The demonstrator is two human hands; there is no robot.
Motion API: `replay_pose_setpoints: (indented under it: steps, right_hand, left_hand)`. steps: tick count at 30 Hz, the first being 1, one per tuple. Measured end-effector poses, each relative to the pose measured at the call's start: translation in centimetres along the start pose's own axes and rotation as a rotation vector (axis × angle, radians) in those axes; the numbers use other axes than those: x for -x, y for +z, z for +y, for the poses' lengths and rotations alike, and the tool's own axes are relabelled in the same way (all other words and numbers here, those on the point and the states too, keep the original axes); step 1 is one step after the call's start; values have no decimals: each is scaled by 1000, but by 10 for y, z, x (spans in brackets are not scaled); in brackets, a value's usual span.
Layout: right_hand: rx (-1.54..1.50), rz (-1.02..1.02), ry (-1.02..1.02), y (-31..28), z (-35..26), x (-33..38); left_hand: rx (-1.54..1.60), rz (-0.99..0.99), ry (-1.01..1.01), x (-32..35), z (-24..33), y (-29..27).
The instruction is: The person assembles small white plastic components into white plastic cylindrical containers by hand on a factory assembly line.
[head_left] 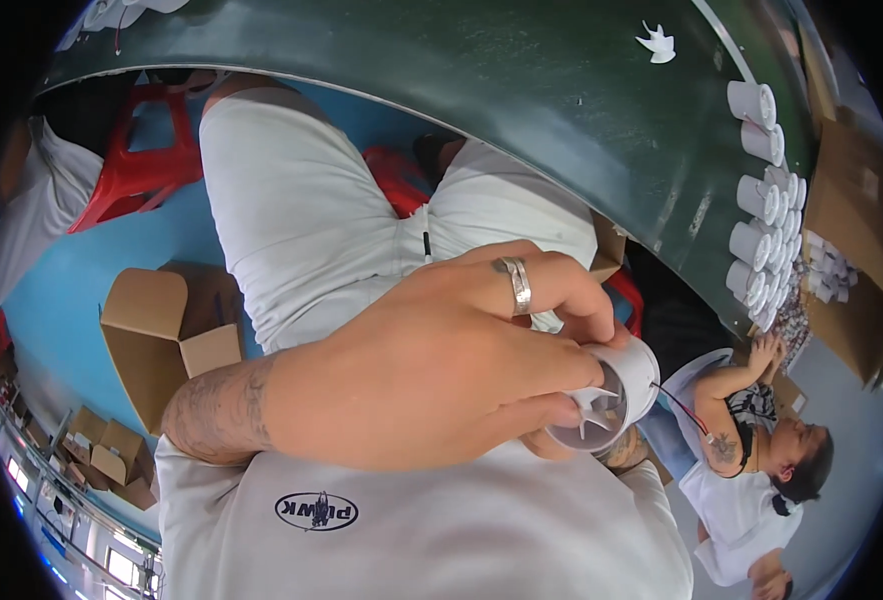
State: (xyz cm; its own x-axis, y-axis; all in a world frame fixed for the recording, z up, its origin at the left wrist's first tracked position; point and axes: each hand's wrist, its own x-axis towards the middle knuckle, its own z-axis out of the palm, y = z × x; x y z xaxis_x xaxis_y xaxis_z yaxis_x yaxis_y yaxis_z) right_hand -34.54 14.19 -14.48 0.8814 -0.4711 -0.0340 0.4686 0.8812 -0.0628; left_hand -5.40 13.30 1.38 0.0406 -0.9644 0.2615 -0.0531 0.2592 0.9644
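Observation:
My left hand (411,360), with a silver ring, reaches across from the left in front of my body. Its thumb and fingers close on a white bladed fan impeller (595,412), which sits in the mouth of a small white cylindrical housing (638,375). A thin red and black wire (683,409) with a small plug trails from the housing's right side. Beneath the housing my right hand (546,446) shows only in part. It supports the housing from below; the rest is hidden behind my left hand and the housing.
A dark green table (521,90) spans the top, with a loose white impeller (657,43) on it. Several white housings (758,200) line its right side beside a cardboard box (851,230). Another person (761,450) works at right. A red stool (146,150) and open carton (166,330) stand left.

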Motion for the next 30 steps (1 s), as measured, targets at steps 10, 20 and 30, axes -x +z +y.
replay_pose_setpoints:
  steps: [10, 20, 30]
  right_hand:
    - [-141, 145, 252, 111, -17, -71]
    - [9, 251, -119, 107, -4, -61]
    - [-14, 273, 674, 130, -54, -85]
  left_hand:
    - [238, 52, -59, 15, 1, 5]
    - [379, 123, -142, 20, -4, 11]
    - [407, 86, -192, 26, -4, 2]
